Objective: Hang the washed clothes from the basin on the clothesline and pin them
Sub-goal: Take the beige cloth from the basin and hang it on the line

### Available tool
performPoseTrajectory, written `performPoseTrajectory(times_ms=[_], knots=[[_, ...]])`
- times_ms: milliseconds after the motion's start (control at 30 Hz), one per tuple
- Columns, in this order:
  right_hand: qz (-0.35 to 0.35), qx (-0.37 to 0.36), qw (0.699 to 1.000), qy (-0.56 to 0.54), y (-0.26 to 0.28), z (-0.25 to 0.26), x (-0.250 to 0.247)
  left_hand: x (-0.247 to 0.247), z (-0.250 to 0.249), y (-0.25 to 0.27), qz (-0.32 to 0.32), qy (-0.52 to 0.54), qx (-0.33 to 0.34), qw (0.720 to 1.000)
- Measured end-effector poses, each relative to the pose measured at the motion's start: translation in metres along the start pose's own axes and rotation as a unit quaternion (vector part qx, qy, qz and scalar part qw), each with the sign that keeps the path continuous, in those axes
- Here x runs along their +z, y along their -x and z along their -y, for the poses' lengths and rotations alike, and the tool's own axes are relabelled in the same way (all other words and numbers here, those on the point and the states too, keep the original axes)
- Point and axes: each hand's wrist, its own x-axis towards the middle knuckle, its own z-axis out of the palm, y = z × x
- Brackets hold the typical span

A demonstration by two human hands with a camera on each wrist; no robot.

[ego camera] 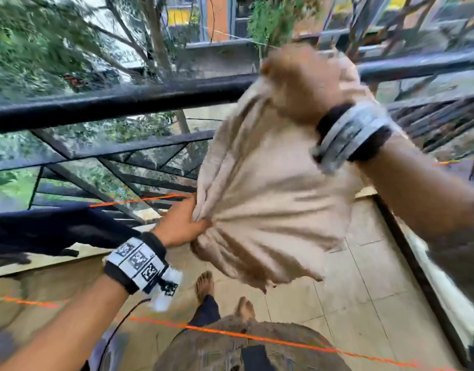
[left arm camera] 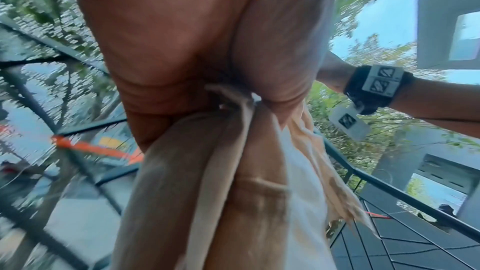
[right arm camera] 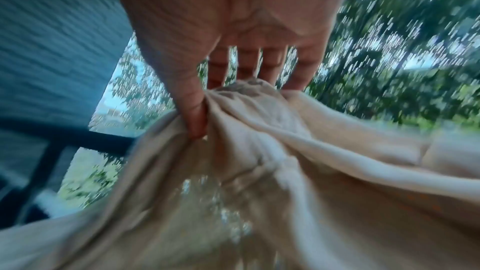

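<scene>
**Beige garment spread between two hands above the lines**

The balcony was tiled, bounded by a black metal railing (ego camera: 123, 101). Two orange clotheslines (ego camera: 284, 341) crossed it; one dark garment (ego camera: 51, 231) already hung. The left hand (ego camera: 181, 223) pinched one bunched edge of the single beige garment (ego camera: 257, 188); the right hand (ego camera: 297, 81) gripped its upper edge, probably to stretch it flat for draping. No basin or pins showed
</scene>
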Motion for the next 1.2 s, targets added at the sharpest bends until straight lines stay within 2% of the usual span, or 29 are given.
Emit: performPoseTrajectory(times_ms=[67, 100, 133, 200, 300, 367, 433, 567, 733, 967, 1100, 1200], knots=[[0.050, -0.015, 0.998, 0.023, 0.028, 0.016, 0.057, 0.008, 0.019, 0.001, 0.029, 0.008, -0.041, 0.999], [0.082, 0.017, 0.997, 0.004, 0.048, 0.016, 0.086, 0.012, 0.028, 0.000, 0.044, 0.018, -0.055, 0.997], [0.146, 0.057, 0.988, -0.013, 0.065, 0.016, 0.109, 0.016, 0.040, -0.003, 0.045, 0.030, -0.065, 0.996], [0.250, 0.122, 0.960, -0.029, 0.088, 0.012, 0.139, 0.027, 0.062, -0.009, 0.049, 0.036, -0.085, 0.995], [0.342, 0.157, 0.926, -0.013, 0.103, 0.005, 0.164, 0.042, 0.093, -0.026, 0.068, 0.036, -0.095, 0.992], [0.384, 0.157, 0.910, -0.014, 0.112, 0.001, 0.173, 0.040, 0.091, -0.034, 0.065, 0.045, -0.089, 0.993], [0.398, 0.159, 0.903, -0.031, 0.122, -0.005, 0.178, 0.033, 0.081, -0.036, 0.069, 0.038, -0.081, 0.994], [0.344, 0.199, 0.913, -0.089, 0.141, -0.017, 0.175, 0.026, 0.068, -0.035, 0.086, 0.015, -0.095, 0.992], [0.257, 0.223, 0.928, -0.152, 0.164, -0.028, 0.171, 0.028, 0.069, -0.038, 0.086, 0.063, -0.135, 0.985], [0.170, 0.254, 0.936, -0.174, 0.173, -0.033, 0.159, 0.045, 0.109, -0.068, 0.065, 0.081, -0.087, 0.991], [0.073, 0.352, 0.918, -0.170, 0.185, -0.038, 0.149, 0.029, 0.080, -0.068, 0.009, 0.092, -0.056, 0.994], [0.041, 0.429, 0.889, -0.156, 0.204, -0.042, 0.140, 0.018, 0.067, -0.073, -0.050, 0.087, -0.043, 0.994]])
